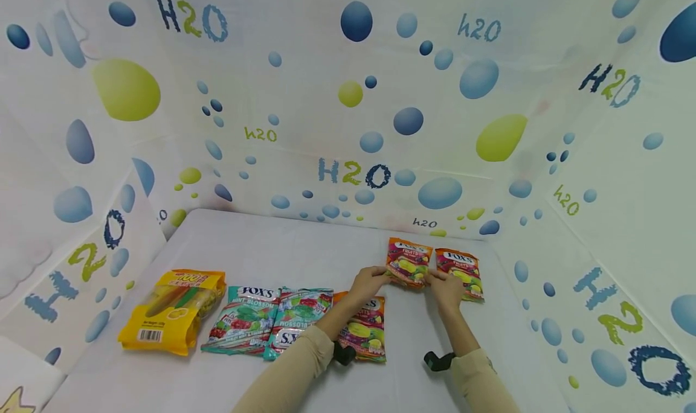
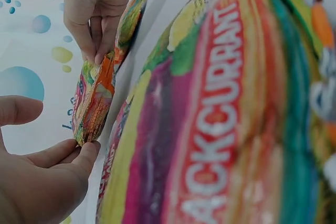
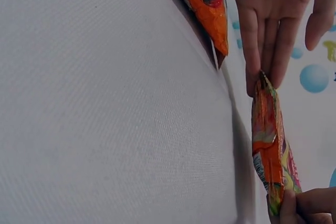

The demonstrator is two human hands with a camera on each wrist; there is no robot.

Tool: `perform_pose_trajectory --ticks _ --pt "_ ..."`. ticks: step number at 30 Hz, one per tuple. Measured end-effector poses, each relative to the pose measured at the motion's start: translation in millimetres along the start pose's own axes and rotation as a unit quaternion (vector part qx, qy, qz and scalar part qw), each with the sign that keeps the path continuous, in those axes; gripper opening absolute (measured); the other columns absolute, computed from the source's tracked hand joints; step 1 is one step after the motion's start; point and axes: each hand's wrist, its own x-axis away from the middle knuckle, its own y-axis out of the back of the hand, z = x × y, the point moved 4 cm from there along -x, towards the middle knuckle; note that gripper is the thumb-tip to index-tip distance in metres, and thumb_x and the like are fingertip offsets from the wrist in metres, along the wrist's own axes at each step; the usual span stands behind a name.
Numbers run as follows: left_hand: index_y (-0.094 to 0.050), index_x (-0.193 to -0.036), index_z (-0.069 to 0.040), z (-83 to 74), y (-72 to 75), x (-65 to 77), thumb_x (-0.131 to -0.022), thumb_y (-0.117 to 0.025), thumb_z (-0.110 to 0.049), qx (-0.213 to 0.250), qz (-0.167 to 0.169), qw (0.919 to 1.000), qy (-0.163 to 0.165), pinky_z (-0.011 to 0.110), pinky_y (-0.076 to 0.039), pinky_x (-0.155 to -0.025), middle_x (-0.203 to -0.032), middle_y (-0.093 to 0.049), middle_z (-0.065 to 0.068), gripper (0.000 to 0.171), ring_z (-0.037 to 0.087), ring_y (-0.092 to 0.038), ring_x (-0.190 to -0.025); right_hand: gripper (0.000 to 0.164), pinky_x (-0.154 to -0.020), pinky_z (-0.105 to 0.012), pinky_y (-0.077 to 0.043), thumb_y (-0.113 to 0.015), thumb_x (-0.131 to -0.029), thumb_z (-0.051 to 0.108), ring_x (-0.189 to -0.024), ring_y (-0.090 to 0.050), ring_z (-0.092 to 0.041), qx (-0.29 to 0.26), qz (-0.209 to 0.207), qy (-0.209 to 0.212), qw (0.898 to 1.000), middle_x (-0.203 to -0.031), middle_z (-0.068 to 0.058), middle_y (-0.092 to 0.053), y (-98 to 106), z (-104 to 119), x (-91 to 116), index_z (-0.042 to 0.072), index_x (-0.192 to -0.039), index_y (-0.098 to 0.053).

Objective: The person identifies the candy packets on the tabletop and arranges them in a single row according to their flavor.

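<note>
An orange Fox's fruits candy bag (image 1: 409, 262) is spread between both hands toward the back right of the white table. At its lower left edge, my left hand (image 1: 368, 284) touches it with straight fingers, and the thumb stands apart in the left wrist view. My right hand (image 1: 447, 289) pinches the opposite lower corner between thumb and fingers (image 3: 312, 203). A second orange candy bag (image 1: 469, 274) lies just right of it, partly covered by the right hand. Under my left forearm lies a third orange candy bag (image 1: 365, 334), its blackcurrant lettering large in the left wrist view.
Left of the forearm, two teal Fox's candy bags (image 1: 244, 319) lie side by side, one turned upside down. A bulky yellow packet (image 1: 165, 325) sits at the far left. Printed sheets (image 1: 304, 93) wall in the table's back and sides.
</note>
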Motion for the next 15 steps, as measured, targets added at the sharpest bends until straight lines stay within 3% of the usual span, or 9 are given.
perform_pose_trajectory --ticks 7,15 --pt "-0.06 -0.143 0.002 -9.5 3.9 7.2 -0.101 -0.062 -0.026 0.013 -0.011 0.9998 -0.01 0.055 -0.047 -0.111 -0.143 -0.062 0.02 0.051 0.039 -0.057 -0.132 0.025 -0.062 -0.015 -0.053 -0.081 -0.091 0.016 -0.08 -0.07 -0.011 -0.033 -0.015 0.002 0.999 -0.11 -0.019 -0.077 1 3 1 0.002 -0.111 -0.081" --pt "-0.062 -0.143 -0.001 -13.4 6.9 14.1 -0.101 -0.063 -0.026 0.024 -0.026 0.9993 -0.012 0.054 -0.043 -0.115 -0.145 -0.061 0.017 0.049 0.037 -0.053 -0.137 0.026 -0.067 -0.015 -0.057 -0.078 -0.094 0.016 -0.085 -0.076 -0.012 -0.065 -0.002 0.003 0.998 -0.112 -0.018 -0.077 2 12 8 0.001 -0.115 -0.079"
